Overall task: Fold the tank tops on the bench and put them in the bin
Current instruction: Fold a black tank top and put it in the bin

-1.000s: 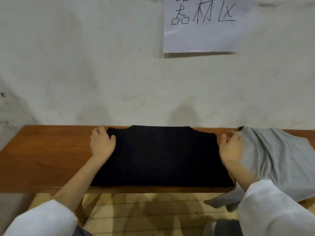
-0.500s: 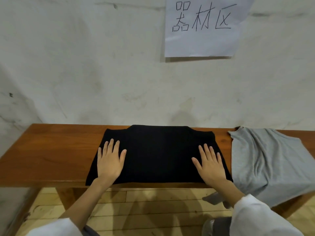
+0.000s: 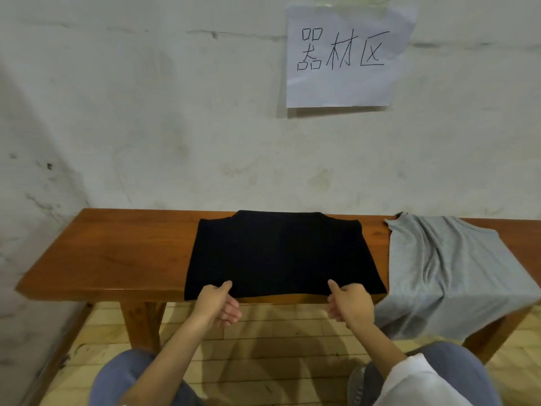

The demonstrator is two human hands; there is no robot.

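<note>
1. Your left hand (image 3: 218,304) pinches the near edge of the flat black fabric tank top (image 3: 281,253), thumb on top and fingers curled beneath.
2. Your right hand (image 3: 351,303) grips that edge the same way.
3. The top lies mid brown wooden bench (image 3: 117,253), with a rumpled grey tank top (image 3: 448,273) just beside it on the right.

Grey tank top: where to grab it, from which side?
Best grip is likely the part of the grey tank top draped over the front edge of the bench, approached from the near side: it hangs free, with room beneath. The far strap end lies flat on the wood.
</note>
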